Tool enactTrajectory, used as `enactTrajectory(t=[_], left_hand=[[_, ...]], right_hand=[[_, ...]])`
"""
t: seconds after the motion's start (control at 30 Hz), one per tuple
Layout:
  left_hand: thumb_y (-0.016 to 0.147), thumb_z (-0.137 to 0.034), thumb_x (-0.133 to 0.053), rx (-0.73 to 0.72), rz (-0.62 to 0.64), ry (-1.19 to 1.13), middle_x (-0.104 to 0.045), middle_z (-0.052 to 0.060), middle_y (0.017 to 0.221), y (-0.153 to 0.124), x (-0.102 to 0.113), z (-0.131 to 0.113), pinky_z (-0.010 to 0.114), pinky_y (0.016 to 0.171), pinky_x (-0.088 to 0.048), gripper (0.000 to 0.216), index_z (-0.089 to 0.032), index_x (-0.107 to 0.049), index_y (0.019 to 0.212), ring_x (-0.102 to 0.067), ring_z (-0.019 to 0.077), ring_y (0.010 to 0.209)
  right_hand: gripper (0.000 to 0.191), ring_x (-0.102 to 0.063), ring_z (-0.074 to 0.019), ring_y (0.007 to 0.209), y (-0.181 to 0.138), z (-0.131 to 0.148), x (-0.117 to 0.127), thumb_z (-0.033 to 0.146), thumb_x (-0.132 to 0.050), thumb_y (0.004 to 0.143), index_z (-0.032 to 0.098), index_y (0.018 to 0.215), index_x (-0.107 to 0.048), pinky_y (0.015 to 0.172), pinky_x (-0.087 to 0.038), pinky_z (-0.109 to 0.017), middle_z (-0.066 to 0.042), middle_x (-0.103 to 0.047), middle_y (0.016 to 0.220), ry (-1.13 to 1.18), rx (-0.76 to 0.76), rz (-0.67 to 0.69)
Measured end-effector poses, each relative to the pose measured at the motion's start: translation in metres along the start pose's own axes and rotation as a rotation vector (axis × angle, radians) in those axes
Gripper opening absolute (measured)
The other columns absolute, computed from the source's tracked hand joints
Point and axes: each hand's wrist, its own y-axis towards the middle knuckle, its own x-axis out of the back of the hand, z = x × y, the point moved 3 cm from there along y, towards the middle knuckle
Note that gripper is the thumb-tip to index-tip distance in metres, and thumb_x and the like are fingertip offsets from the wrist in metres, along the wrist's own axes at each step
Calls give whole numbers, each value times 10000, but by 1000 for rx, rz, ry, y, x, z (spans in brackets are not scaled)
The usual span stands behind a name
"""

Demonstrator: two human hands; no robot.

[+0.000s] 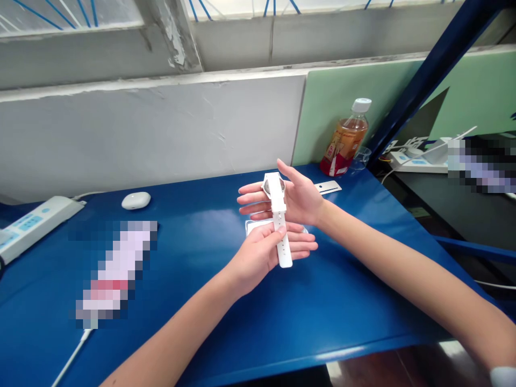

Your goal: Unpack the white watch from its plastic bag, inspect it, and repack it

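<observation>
A white wristwatch (277, 196) spans my two hands above the blue table, its strap hanging toward me. My left hand (264, 247) grips the free end of the strap, thumb pressed on top and fingers stretched out flat beneath. Behind it, my right hand (296, 196) is open, palm up with fingers extended, and the watch's round case lies across those fingers. Part of the strap covers the dial. Under the hands a white, clear-edged object (253, 224) rests on the table, mostly hidden. Just beyond my right wrist lies a flat white slotted piece (329, 187).
A phone-like blurred object (121, 263) lies at left with a white cable (70, 357). Near it are a white earbud case (136, 200) and a power strip (40, 220). A drink bottle (344, 141) stands at the back right by a blue post (435, 70).
</observation>
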Motion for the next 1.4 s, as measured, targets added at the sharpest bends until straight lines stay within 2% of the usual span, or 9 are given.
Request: enactTrajectory(t=[0.13,0.23,0.33,0.43,0.7,0.93,1.1,1.27,1.4], left_hand=[[957,-246,-614,10,-20,17,-760,222,1013,1,1,2,424,899,-555,219,-53,-665,1044,-752,307,950],[945,-247,-627,16,-14,39,-759,221,1008,2,2,4,431,886,-557,221,-56,-664,1050,-752,314,945],[946,-251,-625,29,19,57,-756,218,1025,2,2,4,436,892,-551,222,-64,-668,1059,-746,318,964],[937,-279,-647,37,46,63,-753,213,1041,1,3,3,452,909,-537,239,-76,-677,1061,-739,329,983],[941,-258,-647,47,31,52,-747,214,1071,0,6,1,440,925,-537,228,-71,-684,1065,-737,311,989],[938,-296,-669,77,31,65,-740,215,1091,-1,4,0,444,931,-534,269,-78,-679,1095,-731,314,1005],[950,-300,-652,75,74,63,-735,218,1106,-2,2,-1,440,924,-538,274,-82,-676,1113,-728,318,1016],[952,-291,-640,60,2,49,-756,208,1029,-1,5,-1,402,866,-569,252,-69,-689,1061,-749,294,939],[953,-257,-627,32,-108,32,-770,175,875,1,7,-5,326,768,-588,229,-45,-708,987,-755,233,787]], right_hand=[[328,-701,-233,1087,-1,-4,1,250,-552,918,108,1187,-676,1000,-516,-376,-127,-736,1193,-67,35,56],[372,-716,-208,1059,1,-6,2,69,-599,815,119,1174,-682,963,-540,-323,-99,-758,1144,-83,33,91],[411,-727,-201,1032,2,-7,2,20,-573,785,98,1174,-679,922,-561,-294,-88,-787,1028,-81,27,112],[398,-740,-198,992,2,-7,2,18,-558,771,85,1141,-687,915,-568,-298,-93,-796,963,-83,7,97],[345,-749,-200,970,3,-5,7,56,-539,824,78,1133,-690,891,-585,-297,-121,-783,1048,-53,-25,131],[440,-757,-201,917,6,-4,8,9,-490,707,82,1089,-696,831,-605,-301,-116,-789,998,-68,-29,87],[441,-753,-193,936,4,-1,6,-17,-479,708,90,1077,-696,807,-609,-266,-107,-789,991,-63,-27,56],[413,-757,-190,920,4,1,6,11,-493,825,121,1198,-631,799,-609,-268,-100,-781,1029,-44,19,-12],[308,-738,-164,756,5,8,12,190,-391,991,114,1191,-611,632,-593,-233,-99,-775,930,42,88,-137]])
